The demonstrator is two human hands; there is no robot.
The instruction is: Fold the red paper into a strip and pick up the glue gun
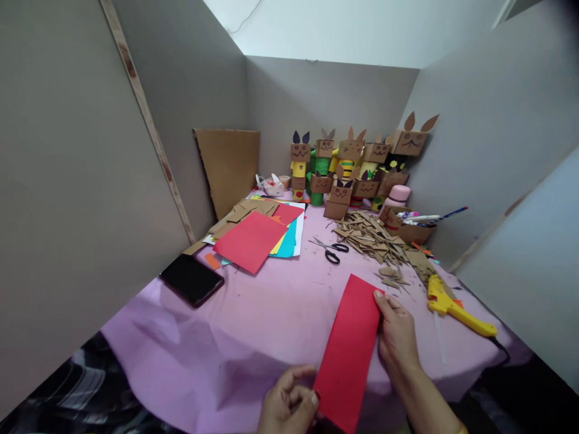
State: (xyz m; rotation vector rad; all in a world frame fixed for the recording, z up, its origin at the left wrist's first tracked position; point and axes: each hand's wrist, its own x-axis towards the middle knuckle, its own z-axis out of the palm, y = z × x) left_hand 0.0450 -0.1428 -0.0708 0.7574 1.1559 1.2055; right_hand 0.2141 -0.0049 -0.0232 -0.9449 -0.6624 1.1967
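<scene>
One red paper strip is held in my two hands at the near side of the bench: my right hand has a narrow grip on its far right corner, my left hand on its near left edge. Handling it looks like the step in hand; I judge the next move calls for a light grip, lest it crease. Its lowest corner meets the bottom of view; whether it touches the bench I cannot tell.

Scissors behind the paper strip
</scene>
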